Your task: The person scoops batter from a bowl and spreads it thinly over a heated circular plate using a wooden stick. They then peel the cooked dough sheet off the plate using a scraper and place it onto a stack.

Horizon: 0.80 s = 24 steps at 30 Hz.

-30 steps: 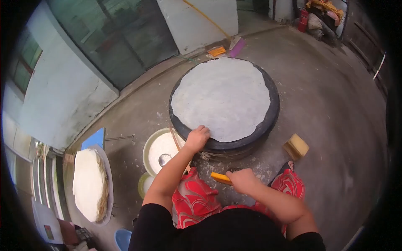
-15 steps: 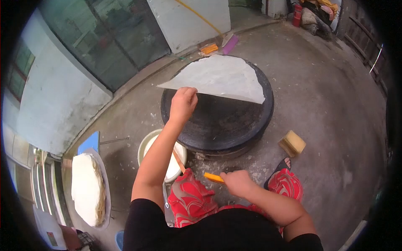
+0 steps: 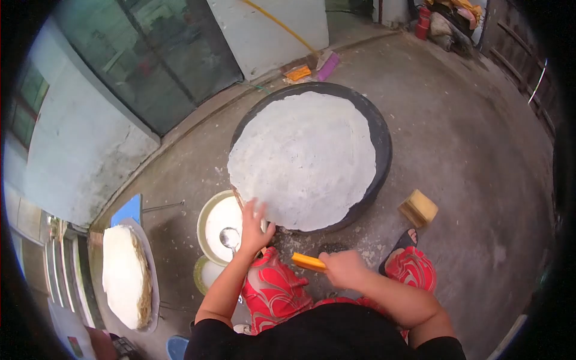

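A wide, thin white flatbread sheet [image 3: 303,157] lies flat on the round black griddle [image 3: 384,141], slightly off-centre so the dark rim shows along the far side and the right. My left hand [image 3: 257,229] is at the sheet's near-left edge, fingers spread and a little blurred; whether it touches the edge I cannot tell. Under that hand stands a tub of white batter [image 3: 221,216] with a metal ladle [image 3: 230,237] in it. Above my lap, my right hand [image 3: 347,269] is closed around a yellow-orange scraper [image 3: 309,261].
To the left, a thick stack of white sheets [image 3: 123,273] rests on a round board beside a blue panel [image 3: 127,209]. A second container [image 3: 208,275] sits below the tub. A yellowish block [image 3: 419,207] lies by my sandalled foot [image 3: 408,239]. A broom [image 3: 327,66] leans beyond the griddle.
The sheet, half folded back and lifted by my left hand earlier, now lies flat over the griddle. My left hand has come down toward the tub and opened. The right hand stays nearly in place.
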### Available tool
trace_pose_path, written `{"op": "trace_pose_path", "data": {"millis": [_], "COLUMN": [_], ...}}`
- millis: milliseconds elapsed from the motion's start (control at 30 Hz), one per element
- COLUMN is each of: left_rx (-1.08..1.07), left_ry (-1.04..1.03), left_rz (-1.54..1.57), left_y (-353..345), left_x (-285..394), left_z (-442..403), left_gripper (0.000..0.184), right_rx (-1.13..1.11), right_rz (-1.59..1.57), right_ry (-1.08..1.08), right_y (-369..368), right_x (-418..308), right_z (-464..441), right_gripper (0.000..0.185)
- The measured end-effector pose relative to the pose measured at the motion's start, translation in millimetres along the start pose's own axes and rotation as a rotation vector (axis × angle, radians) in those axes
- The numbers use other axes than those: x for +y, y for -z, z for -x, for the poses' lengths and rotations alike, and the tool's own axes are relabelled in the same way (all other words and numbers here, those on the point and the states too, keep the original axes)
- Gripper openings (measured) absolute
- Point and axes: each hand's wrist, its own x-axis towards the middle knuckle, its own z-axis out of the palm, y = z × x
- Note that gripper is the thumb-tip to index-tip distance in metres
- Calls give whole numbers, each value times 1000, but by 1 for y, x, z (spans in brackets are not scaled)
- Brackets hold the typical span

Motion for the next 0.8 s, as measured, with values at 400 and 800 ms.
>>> {"op": "trace_pose_path", "data": {"millis": [400, 800], "left_rx": [320, 360], "left_ry": [741, -120], "left_rz": [265, 220], "left_y": [12, 337], "left_x": [-88, -35], "left_z": [-80, -77], "left_gripper": [15, 7], "right_rx": [637, 935], "right_rz": [-251, -259], "right_ry": [-72, 194], "right_y": [38, 147], "right_x": [23, -53], "right_z": [-8, -169], "right_gripper": [16, 65]}}
